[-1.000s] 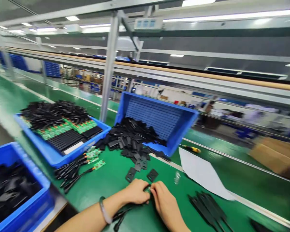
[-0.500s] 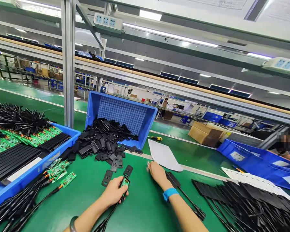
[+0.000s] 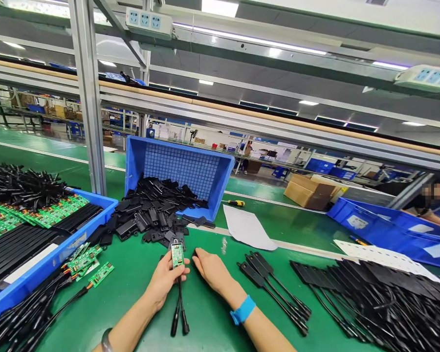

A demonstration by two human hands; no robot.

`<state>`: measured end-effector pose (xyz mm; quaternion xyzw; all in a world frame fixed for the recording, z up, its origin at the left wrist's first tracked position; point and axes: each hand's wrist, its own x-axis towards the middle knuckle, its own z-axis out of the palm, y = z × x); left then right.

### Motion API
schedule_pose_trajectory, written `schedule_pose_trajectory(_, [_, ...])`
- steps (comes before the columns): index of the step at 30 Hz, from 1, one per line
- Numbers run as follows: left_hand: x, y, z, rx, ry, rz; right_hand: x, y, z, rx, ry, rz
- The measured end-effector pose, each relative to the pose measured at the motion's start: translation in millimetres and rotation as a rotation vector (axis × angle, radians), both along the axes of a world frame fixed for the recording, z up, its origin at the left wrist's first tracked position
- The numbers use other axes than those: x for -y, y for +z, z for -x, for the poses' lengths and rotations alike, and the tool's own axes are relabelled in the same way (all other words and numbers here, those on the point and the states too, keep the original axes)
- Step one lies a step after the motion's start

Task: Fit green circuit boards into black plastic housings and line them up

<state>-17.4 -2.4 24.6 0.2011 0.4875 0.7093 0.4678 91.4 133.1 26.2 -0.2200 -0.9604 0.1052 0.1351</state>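
Note:
My left hand (image 3: 163,281) grips a green circuit board (image 3: 177,255) seated in a narrow black case, its component side facing up. Two black cables with plug ends (image 3: 179,313) hang from the case toward me. Close by on the right is my right hand (image 3: 214,271), its thumb and fingers drawn together; whatever they hold, if anything, is too small to make out. Small clear pieces (image 3: 224,246) lie on the green table just beyond it. Right of that hand rest a few closed black cases with cables (image 3: 254,273).
A tipped blue bin (image 3: 225,188) spills black case parts (image 3: 150,210). At left, a blue tray (image 3: 112,205) carries boards and cables; loose boards (image 3: 100,275) lie beside it. White paper (image 3: 245,227), a screwdriver (image 3: 236,203) and piled cabled cases (image 3: 374,298) are rightward. A person sits far right.
My right hand has moved left from the clear pieces to beside the board. My left hand has turned the board upright, cables now hanging toward me. The view has shifted slightly.

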Motion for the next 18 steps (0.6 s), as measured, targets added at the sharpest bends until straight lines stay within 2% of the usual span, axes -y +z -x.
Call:
schedule_pose_trajectory(4, [0.8,-2.9,-2.8,0.009,-0.130,0.034,2.6,7.4,-19.3,-0.342,-0.125,0.175])
schedule_pose_trajectory(7, [0.5,-7.8,-3.5,-0.049,-0.250,0.053,6.3,9.3,-27.1,-0.564,-0.126,0.496])
schedule_pose_trajectory(10, [0.0,-9.0,-4.9,-0.117,-0.324,0.070,12.1,6.5,-28.5,-0.588,-0.049,0.807])
schedule_pose_trajectory(14, [-0.5,-5.5,-8.1,-0.166,-0.385,0.054,19.5,1.0,-26.5,-0.614,0.009,0.895])
schedule_pose_trajectory(18, [-0.3,-4.3,-9.4,-0.144,-0.448,0.057,23.9,-2.9,-24.3,-0.638,-0.008,0.844])
